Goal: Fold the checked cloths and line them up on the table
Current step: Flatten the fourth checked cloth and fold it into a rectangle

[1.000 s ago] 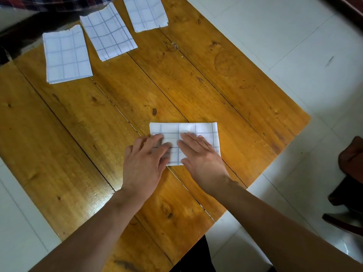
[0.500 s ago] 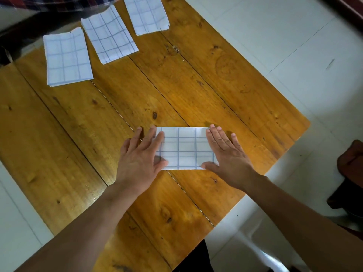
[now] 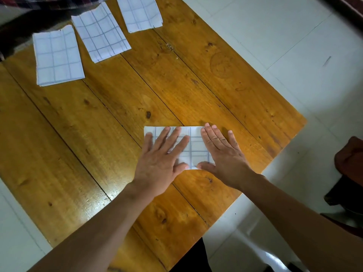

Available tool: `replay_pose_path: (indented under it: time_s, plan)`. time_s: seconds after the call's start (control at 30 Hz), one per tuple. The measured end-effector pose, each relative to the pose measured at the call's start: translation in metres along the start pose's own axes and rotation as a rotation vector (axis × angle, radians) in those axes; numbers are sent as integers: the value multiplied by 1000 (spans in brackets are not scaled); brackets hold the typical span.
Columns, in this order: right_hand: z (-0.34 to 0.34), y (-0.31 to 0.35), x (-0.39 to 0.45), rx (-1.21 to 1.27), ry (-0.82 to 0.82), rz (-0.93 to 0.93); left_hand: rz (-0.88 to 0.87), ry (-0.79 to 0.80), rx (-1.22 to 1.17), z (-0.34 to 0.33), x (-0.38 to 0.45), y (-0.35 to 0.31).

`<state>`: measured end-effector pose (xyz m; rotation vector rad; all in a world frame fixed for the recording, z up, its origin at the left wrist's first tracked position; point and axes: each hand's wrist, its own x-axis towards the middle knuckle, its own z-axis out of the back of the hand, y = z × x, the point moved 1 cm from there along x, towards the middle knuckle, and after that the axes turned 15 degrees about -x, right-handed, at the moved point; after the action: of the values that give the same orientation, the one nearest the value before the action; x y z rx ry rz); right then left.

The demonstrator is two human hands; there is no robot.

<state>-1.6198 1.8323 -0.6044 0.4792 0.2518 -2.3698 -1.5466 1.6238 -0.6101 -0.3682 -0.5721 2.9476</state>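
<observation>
A white cloth with blue checks (image 3: 196,152), folded into a small rectangle, lies flat on the wooden table (image 3: 117,118) near its right front edge. My left hand (image 3: 163,158) lies flat across the cloth's left half with fingers spread straight. My right hand (image 3: 222,152) presses flat on its right edge, thumb at the near corner. Three more folded checked cloths sit in a row at the far left: one (image 3: 58,55), a second (image 3: 100,35) and a third (image 3: 140,13).
A white tiled floor (image 3: 275,46) surrounds the table on the right and front. A dark brown object (image 3: 351,160) stands on the floor at the right edge. Dark plaid fabric (image 3: 29,2) shows at the top left corner.
My left hand has slid right, further onto the cloth, covering its left half. My right hand stays at the right edge. The cloth remains flat in place.
</observation>
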Motion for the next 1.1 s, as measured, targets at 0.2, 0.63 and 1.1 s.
replay_pose_path:
  time_s: [0.2, 0.63, 1.1]
  plan:
    - [-5, -17, -2, -85, 0, 27, 53, 17, -33, 12, -18, 32]
    - [9, -14, -16, 136, -230, -122, 90, -64, -71, 35, -30, 48]
    - [13, 21, -22, 175, -245, -129, -65, -56, -124, 36, -34, 36]
